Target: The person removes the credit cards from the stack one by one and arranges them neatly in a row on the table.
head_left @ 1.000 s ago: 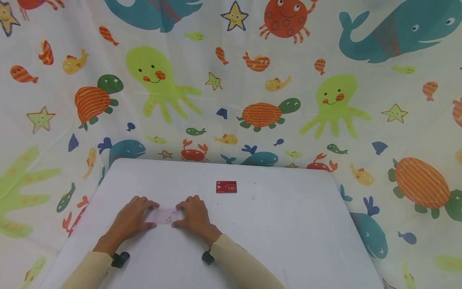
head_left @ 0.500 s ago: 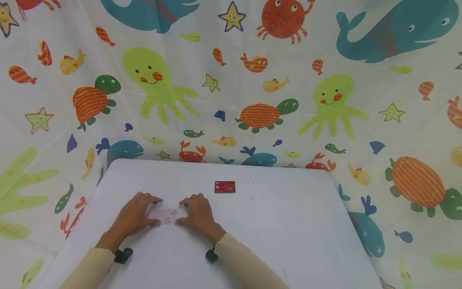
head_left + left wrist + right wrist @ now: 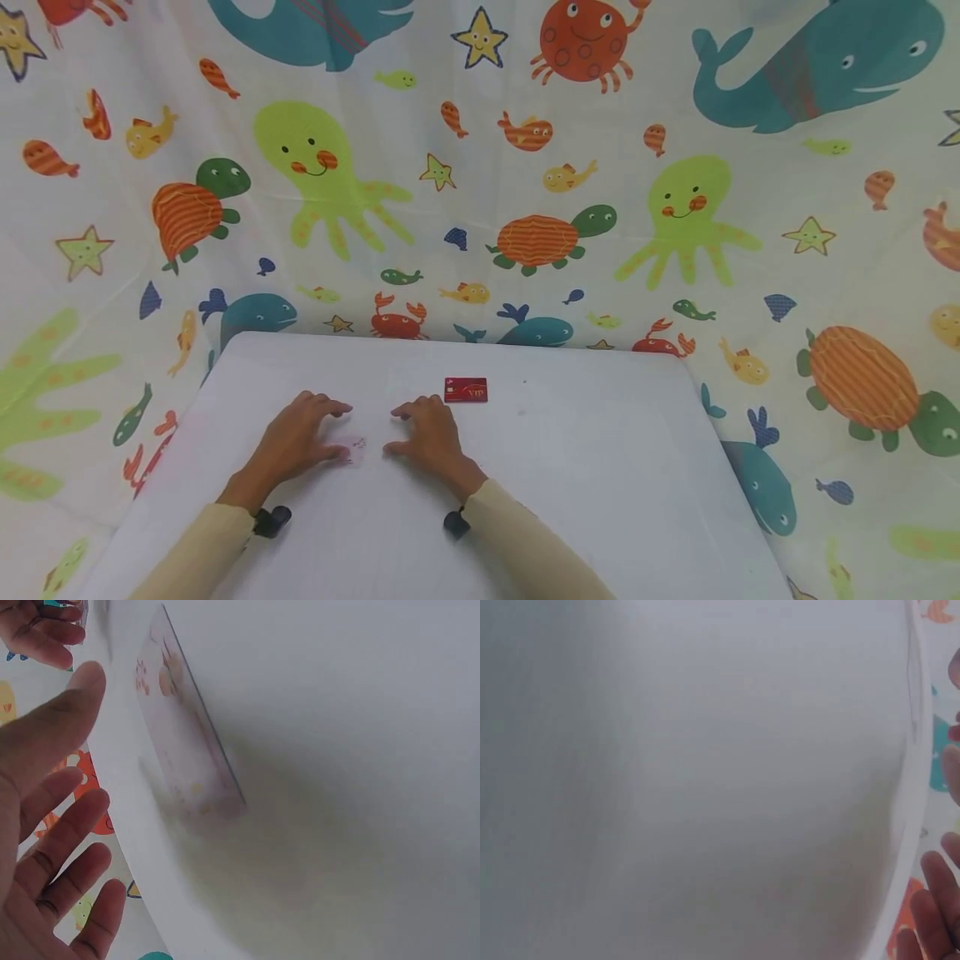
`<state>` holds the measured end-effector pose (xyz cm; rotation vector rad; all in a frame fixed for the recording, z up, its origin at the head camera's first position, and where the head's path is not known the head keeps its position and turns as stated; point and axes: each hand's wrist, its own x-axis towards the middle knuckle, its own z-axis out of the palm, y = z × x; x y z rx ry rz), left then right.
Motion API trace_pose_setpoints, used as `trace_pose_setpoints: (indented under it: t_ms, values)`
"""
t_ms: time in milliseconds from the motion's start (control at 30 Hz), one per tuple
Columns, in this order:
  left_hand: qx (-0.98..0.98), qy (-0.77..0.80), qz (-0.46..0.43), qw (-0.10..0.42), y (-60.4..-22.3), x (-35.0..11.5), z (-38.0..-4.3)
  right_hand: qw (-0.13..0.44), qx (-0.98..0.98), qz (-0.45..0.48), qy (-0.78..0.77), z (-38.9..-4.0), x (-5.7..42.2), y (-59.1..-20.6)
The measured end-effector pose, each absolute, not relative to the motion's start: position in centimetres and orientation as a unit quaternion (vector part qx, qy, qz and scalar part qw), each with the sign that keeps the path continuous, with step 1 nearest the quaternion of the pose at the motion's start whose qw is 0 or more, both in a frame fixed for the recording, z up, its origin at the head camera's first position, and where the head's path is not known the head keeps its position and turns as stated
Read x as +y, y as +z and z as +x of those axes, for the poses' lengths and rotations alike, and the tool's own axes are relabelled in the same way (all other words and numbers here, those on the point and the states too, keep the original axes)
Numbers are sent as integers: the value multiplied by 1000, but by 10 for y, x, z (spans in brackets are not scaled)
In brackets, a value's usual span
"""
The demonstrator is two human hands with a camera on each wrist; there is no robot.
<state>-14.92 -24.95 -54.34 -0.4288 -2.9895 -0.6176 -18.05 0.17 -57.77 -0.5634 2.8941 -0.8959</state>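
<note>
A pale pink card (image 3: 356, 451) with small reddish prints lies flat on the white table. My left hand (image 3: 298, 443) hovers over its left part, hiding some of it in the head view. The left wrist view shows the whole card (image 3: 184, 739), apart from the left hand's spread fingers (image 3: 79, 832). To the right of the card, my right hand (image 3: 433, 437) holds nothing, thumb and fingers apart. Its fingers (image 3: 934, 922) just enter the right wrist view at the edge. Beyond the right hand lies a red VIP card (image 3: 466, 390).
The white table (image 3: 600, 467) stretches to the right of both hands. Behind it hangs a curtain (image 3: 480, 158) printed with sea animals, which also drops along the table's sides. A dark wrist camera (image 3: 272, 522) sits on the left wrist.
Both hands have let go of the pink card's ends and shifted right, the right hand farther, so the gap between them has widened. The red card stays in place.
</note>
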Motion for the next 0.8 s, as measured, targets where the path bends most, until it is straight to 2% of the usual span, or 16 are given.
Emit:
trace_pose_setpoints:
  t_ms: [400, 800]
  values:
    - [-966, -210, -149, 30, -549, -229, -165, 29, 940, -143, -309, -186, 25, -576]
    - [-957, -226, -180, 25, -546, -224, -162, 16, 944, -108, -313, -168, 26, -579]
